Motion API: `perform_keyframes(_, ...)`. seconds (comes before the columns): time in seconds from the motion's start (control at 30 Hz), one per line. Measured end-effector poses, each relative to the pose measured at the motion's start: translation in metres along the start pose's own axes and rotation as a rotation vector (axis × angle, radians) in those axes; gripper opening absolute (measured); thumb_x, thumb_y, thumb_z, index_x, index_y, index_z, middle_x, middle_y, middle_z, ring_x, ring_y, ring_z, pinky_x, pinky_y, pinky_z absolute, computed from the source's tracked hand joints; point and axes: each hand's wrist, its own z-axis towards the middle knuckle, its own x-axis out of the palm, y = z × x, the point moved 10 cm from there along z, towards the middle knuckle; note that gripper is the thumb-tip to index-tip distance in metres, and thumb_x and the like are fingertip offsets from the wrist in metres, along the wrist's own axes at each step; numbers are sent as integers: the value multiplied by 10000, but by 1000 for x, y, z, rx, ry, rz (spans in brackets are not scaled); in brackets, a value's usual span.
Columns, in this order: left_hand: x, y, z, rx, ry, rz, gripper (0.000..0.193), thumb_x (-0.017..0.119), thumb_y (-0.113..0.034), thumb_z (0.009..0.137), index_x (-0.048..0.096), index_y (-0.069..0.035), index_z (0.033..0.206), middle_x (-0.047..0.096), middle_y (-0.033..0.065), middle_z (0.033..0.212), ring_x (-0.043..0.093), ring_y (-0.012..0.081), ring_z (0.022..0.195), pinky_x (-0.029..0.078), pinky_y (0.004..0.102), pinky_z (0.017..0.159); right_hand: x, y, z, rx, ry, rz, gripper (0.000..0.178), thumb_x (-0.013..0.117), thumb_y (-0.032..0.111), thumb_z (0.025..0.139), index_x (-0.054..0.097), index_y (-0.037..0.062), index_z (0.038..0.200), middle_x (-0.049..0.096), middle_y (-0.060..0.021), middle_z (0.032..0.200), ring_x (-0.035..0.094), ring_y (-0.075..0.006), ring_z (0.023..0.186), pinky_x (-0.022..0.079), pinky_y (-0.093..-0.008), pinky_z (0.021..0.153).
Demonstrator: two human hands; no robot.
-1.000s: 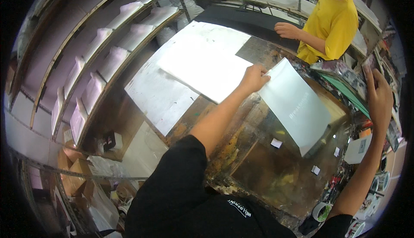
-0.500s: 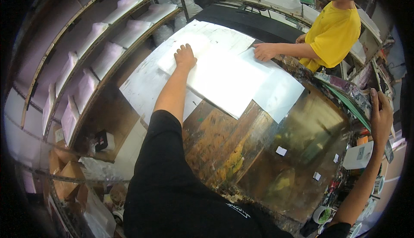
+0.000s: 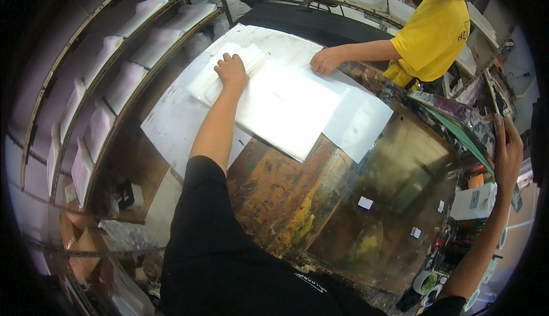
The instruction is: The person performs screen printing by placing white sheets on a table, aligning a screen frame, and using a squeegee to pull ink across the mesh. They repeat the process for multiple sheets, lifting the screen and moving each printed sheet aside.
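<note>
A stack of white sheets (image 3: 291, 110) lies on the work table over larger stained white sheets (image 3: 171, 118). My left hand (image 3: 231, 73) is on the stack's far left part, its fingers curled over the top sheets, which look bunched there. Under the stack's right end, a pale bluish translucent sheet (image 3: 359, 124) sticks out. Far to the right, my right hand (image 3: 506, 144) grips the edge of a paint-stained frame (image 3: 457, 118) with a green strip, tilted up at the table's side. Part of its grip is hidden.
Across the table a co-worker in yellow rests a hand (image 3: 326, 60) near the bluish sheet. Racks of white sheets (image 3: 128, 84) line the left. A glossy brown panel (image 3: 394, 196) carries small white squares. A white jug (image 3: 473, 201) and paint tubs (image 3: 425, 282) stand right.
The view has shifted slightly, moving the table left in the picture. My left fingers look more curled on the sheets. The co-worker's hand reaches farther left. My right hand stays at the frame.
</note>
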Motion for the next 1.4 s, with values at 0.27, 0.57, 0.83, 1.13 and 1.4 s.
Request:
perform_keyframes(0.27, 19, -4, 1, 69, -41, -91, 601, 873, -254, 785, 537, -79, 1252, 698, 163, 1181, 715, 330, 1110, 611, 433, 878, -5, 12, -8, -52, -143, 27, 476, 594, 444, 1059, 645, -28, 1029, 600, -229, 918, 577, -360, 823, 486, -383, 802)
perform_keyframes(0.57, -2, 6, -12, 54, 19, -168, 583, 846, -243, 823, 504, -69, 1263, 752, 183, 1077, 761, 344, 1004, 610, 433, 860, -18, 52, -22, -18, -58, 19, 625, 634, 557, 998, 602, -46, 834, 565, -226, 750, 560, -398, 702, 431, -458, 693)
perform_keyframes(0.83, -75, 8, -40, 151, -97, -256, 640, 857, -246, 793, 481, -33, 1264, 750, 213, 1038, 744, 405, 994, 592, 496, 853, -24, 60, -30, -128, -117, 78, 661, 629, 585, 980, 601, -44, 779, 562, -215, 714, 556, -406, 697, 423, -479, 666)
perform_keyframes(1.13, -239, 24, -31, 246, -214, -171, 676, 859, -243, 772, 497, -8, 1293, 727, 285, 1174, 705, 462, 1116, 558, 530, 967, -26, 49, -27, -181, -209, 76, 723, 579, 668, 981, 689, -1, 731, 661, -186, 728, 657, -380, 708, 485, -480, 685)
perform_keyframes(1.4, -406, -14, -52, 349, -260, -30, 662, 846, -268, 728, 581, -4, 1274, 712, 296, 1226, 684, 441, 1177, 543, 503, 1005, -18, 44, -1, -214, -216, 29, 745, 480, 725, 989, 800, 69, 840, 757, -158, 787, 747, -348, 766, 564, -471, 673)
